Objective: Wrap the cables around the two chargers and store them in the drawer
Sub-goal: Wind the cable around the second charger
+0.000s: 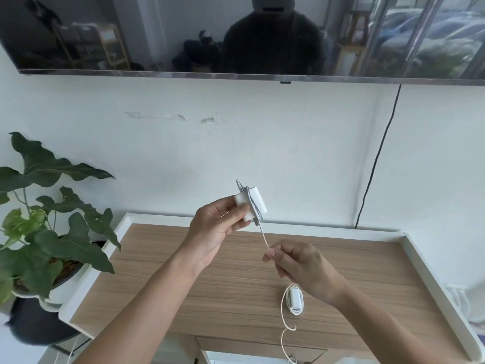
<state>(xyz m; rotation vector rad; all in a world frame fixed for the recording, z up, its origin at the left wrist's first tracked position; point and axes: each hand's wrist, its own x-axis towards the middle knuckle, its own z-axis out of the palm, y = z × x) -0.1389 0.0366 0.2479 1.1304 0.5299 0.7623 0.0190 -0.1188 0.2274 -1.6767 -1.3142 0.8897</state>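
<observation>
near the cabinet top's (183,271) front edge i see the second charger (294,300) lying loosely wrapped. my right hand (301,269) pinches the white cable (263,236) taut. above the back edge, my left hand (214,229) grips the first charger (250,204), cable coiled round it.

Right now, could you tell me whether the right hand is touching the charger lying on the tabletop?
Apart. The head view shows the right hand raised, pinching the cable, with bare wood between it and the second charger.

Two bare forearms come into view from below, no sleeves showing on either. The left hand (210,229) and right hand (301,269) wear no rings, watch or gloves.
</observation>
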